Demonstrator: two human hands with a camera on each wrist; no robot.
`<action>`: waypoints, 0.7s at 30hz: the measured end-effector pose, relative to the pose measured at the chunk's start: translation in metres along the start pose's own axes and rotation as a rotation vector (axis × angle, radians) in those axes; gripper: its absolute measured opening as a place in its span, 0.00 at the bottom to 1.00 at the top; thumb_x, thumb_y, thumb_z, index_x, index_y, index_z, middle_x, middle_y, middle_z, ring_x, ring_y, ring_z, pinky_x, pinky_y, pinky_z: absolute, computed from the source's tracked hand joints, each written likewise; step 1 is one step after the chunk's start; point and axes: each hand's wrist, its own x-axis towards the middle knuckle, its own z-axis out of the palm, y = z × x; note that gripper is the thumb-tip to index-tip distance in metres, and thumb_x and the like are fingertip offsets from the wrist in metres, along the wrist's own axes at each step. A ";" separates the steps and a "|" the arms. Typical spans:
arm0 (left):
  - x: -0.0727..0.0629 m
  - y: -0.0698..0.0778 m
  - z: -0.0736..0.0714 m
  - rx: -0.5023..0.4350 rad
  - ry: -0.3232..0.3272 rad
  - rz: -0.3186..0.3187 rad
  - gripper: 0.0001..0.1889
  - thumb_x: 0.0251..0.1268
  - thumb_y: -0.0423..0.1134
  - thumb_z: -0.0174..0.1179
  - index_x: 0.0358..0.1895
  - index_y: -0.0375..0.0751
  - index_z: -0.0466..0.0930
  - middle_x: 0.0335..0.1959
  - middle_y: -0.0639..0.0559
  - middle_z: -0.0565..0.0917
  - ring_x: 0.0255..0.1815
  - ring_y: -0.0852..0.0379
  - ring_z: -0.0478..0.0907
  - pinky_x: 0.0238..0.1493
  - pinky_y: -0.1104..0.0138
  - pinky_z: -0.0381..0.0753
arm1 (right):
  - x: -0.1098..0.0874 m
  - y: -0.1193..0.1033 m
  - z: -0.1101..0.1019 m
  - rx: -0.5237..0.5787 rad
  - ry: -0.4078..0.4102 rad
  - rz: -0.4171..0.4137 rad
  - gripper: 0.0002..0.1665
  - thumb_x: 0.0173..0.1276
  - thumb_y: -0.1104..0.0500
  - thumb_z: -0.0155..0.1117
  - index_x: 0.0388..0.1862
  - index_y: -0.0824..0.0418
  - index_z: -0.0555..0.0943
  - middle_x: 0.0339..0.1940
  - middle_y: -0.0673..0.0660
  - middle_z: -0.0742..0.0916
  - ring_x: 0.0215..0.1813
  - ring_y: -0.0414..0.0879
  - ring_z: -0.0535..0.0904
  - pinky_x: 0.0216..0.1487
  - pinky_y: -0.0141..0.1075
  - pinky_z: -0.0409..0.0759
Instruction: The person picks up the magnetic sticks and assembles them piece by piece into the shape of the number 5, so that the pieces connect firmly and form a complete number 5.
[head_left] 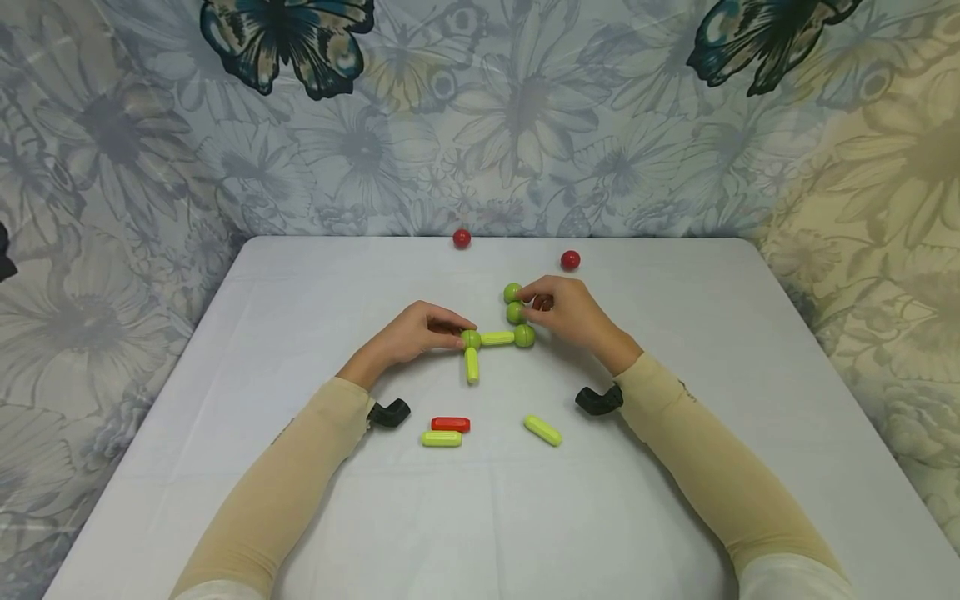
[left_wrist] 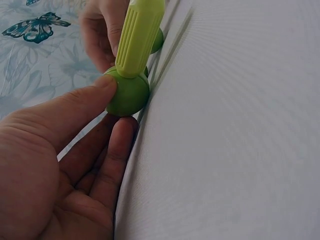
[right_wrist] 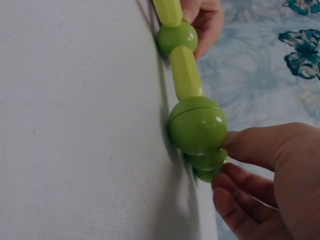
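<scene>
My left hand pinches a green ball between thumb and fingers. Two light-green ribbed sticks join that ball: one stick points toward me, and another stick runs right to a second green ball. Beyond that end lie two more green balls, a middle ball and a far ball. My right hand has its thumb and fingertips at these two, gripping the middle one from the right. In the right wrist view the large end ball partly hides them.
Nearer me on the white table lie a red stick, a light-green stick beside it, and another light-green stick to the right. Two red balls, one left and one right, lie near the far edge.
</scene>
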 end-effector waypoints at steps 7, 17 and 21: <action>0.001 0.002 0.000 0.011 -0.001 -0.011 0.14 0.71 0.34 0.75 0.58 0.43 0.93 0.54 0.53 0.91 0.59 0.54 0.85 0.62 0.60 0.81 | 0.000 0.001 0.002 -0.004 -0.010 0.017 0.15 0.72 0.61 0.78 0.56 0.60 0.92 0.49 0.55 0.91 0.47 0.50 0.85 0.53 0.46 0.85; 0.002 0.004 -0.001 0.045 -0.004 -0.007 0.14 0.71 0.32 0.74 0.58 0.41 0.93 0.54 0.53 0.91 0.60 0.55 0.85 0.64 0.59 0.81 | -0.002 0.000 0.001 -0.014 -0.031 0.036 0.13 0.70 0.58 0.81 0.52 0.57 0.91 0.45 0.53 0.91 0.45 0.49 0.85 0.50 0.45 0.83; 0.002 0.004 -0.002 0.049 -0.005 -0.010 0.15 0.71 0.32 0.74 0.58 0.41 0.92 0.55 0.51 0.91 0.60 0.54 0.85 0.64 0.59 0.81 | -0.001 0.000 0.002 -0.004 -0.034 0.031 0.14 0.71 0.59 0.81 0.54 0.57 0.91 0.47 0.53 0.91 0.46 0.49 0.85 0.50 0.45 0.84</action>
